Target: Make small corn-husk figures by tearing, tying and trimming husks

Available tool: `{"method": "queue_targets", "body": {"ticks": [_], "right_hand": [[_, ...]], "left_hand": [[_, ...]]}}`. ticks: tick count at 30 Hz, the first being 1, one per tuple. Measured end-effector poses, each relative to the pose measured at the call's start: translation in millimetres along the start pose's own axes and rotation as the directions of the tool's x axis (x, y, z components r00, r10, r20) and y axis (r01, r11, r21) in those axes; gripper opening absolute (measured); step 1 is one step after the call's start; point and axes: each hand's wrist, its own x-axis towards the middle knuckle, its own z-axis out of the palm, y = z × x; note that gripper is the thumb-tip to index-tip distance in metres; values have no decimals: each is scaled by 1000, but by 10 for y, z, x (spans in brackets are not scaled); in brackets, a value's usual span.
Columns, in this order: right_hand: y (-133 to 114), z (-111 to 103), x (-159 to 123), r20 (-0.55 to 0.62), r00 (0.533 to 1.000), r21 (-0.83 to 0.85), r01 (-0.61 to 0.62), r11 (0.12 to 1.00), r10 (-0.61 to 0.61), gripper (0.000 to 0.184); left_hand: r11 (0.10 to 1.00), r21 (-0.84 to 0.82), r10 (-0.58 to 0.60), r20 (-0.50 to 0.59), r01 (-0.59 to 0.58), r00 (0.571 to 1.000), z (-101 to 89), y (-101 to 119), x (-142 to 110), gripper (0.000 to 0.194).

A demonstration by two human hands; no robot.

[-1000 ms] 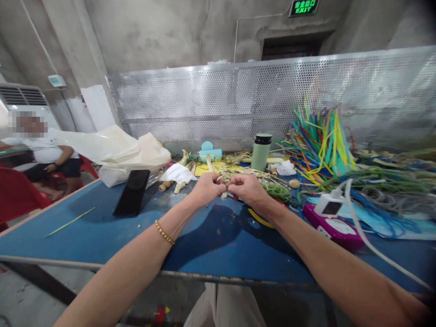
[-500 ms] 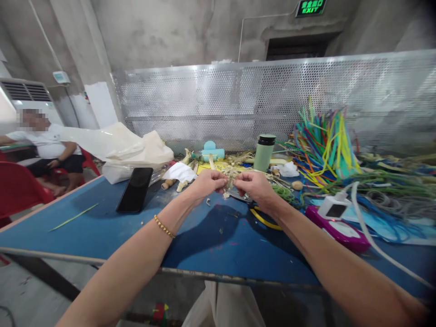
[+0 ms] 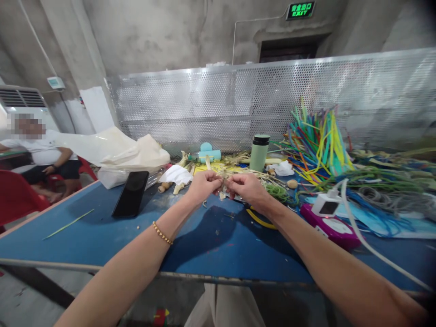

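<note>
My left hand (image 3: 201, 185) and my right hand (image 3: 245, 188) meet above the blue table (image 3: 102, 236), near its far middle. Both are closed in a pinch on a small bundle of pale dried straw strips (image 3: 223, 187) held between them. More dried straw and husk pieces (image 3: 238, 171) lie just behind the hands. A gold bead bracelet (image 3: 162, 232) sits on my left wrist.
A black phone (image 3: 131, 193) lies left of the hands, beside a cream bag (image 3: 126, 152). A green flask (image 3: 259, 152), bright plastic strips (image 3: 316, 141), a white charger (image 3: 327, 205) on a magenta device (image 3: 332, 227) and cables crowd the right. A seated person (image 3: 41, 154) is at far left. A perforated metal screen (image 3: 238, 104) backs the table.
My hands stay together on the straw, fingers shifting slightly; knuckles pressed together a second ago have parted a little. The view has swayed slightly.
</note>
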Motion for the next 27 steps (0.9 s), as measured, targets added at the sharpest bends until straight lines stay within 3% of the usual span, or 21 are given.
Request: {"method": "queue_targets", "body": {"ticks": [6,9,15,20,27], "right_hand": [[43,-6,17,-53,999,72,3,997,1,14],[51,-8,24,-32,999,152,-19,988,24,13],[-15,-9,1,-58,998,187,-8,982,19,33],[0,-15,14,-92,996,232,18,973,3,38],[-16,1,-9,-122,991,101,70,992,-57,35]], "left_hand": [[968,-236,-66,110,91,992,-11,-44,4,20],[969,-231,-62,130,91,990,-13,-23,0,21],[983,-174,-43,93,58,995,5,48,-23,24],[965,-254,-38,106,64,994,-7,44,-20,34],[979,-188,-78,26,82,997,-45,-9,13,49]]}}
